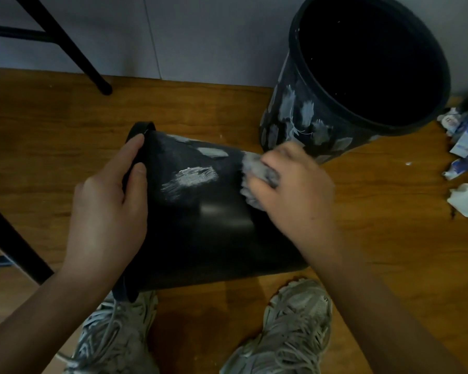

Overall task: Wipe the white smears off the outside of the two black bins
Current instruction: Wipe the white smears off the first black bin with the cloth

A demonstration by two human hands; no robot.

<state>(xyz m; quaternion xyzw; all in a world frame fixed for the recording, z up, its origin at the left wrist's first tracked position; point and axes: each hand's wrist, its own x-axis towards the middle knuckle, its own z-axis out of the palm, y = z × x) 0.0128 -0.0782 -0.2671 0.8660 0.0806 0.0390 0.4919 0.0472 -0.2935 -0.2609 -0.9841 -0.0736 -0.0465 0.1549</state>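
The right hand [292,184] is curling its fingers round a crumpled grey cloth [257,179] and pressing it against the side of a black bin [214,233] that is lying on its side on the wooden floor [52,136]. The left hand [111,206] is gripping that bin's rim [138,163], fingers hooking over the edge and thumb lying along the outside. The bin's long axis is running from the left hand to the right hand, its open mouth pointing past the left hand and its base sitting under the right. Between the two hands, white smears [192,176] are showing on the bin's upper side. Beyond the right hand, a second black bin [308,122] is standing upright against the wall, mouth upward, its side covered in white patches. Further out past the right hand, crumpled paper scraps [465,147] are lying on the floor. Below both hands, two grey trainers [295,327] are resting on the floor.
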